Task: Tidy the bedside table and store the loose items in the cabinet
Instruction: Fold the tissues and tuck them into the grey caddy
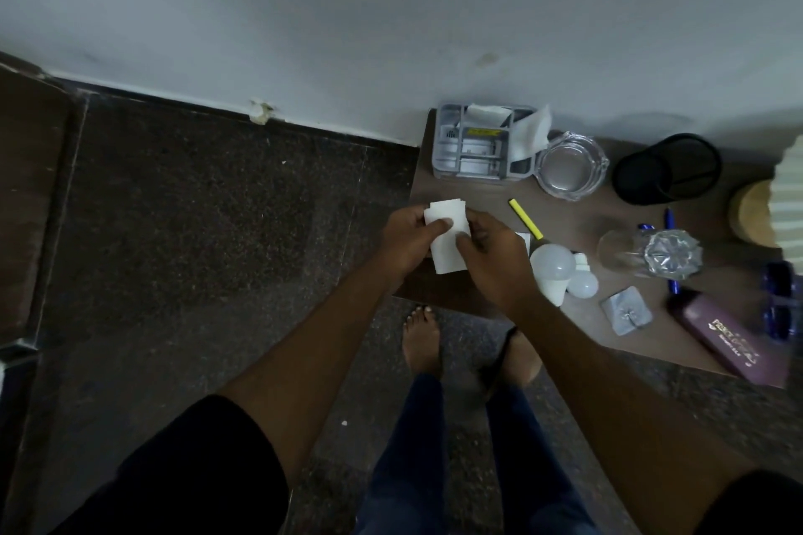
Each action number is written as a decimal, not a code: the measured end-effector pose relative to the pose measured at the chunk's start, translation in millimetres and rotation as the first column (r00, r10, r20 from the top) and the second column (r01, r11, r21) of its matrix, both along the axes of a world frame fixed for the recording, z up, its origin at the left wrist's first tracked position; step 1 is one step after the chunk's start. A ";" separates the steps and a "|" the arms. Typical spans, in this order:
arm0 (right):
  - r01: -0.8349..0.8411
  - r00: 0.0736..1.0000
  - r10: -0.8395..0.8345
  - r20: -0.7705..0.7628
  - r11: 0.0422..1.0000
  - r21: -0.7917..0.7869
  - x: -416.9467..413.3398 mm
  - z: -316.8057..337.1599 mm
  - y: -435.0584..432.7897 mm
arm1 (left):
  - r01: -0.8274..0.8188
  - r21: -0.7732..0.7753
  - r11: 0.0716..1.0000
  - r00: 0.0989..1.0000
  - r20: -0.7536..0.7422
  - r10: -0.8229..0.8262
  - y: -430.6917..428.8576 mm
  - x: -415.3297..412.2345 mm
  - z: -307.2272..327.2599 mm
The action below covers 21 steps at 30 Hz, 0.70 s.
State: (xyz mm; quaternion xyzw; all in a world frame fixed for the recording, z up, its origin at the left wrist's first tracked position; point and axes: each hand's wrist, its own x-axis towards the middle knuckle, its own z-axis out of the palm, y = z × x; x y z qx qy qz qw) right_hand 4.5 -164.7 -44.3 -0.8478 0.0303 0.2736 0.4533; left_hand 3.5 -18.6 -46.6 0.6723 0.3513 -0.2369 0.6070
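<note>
Head view: tissues (528, 130) in grey organiser (443, 152)

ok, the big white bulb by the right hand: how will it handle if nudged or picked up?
The large white bulb lies on its side, so its round dome would probably roll in an arc. It likely feels light. It touches the smaller bulb, so a push may shift both.

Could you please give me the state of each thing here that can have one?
Paper: held in both hands, off the table.
Left hand: grip shut on paper.
Right hand: grip shut on paper.
Organiser: upright, tissues sticking out.
Ashtray: upright, empty.
Black cup: tipped on its side.
Glass: lying on its side.
Bulbs: lying loose, touching.
Highlighter: lying flat.
</note>
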 end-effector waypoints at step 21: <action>0.459 0.885 -0.424 -0.189 0.863 0.212 9.9 11.8 -43.0 | -0.206 -0.087 0.975 0.978 0.020 0.209 -56.7 21.1 16.8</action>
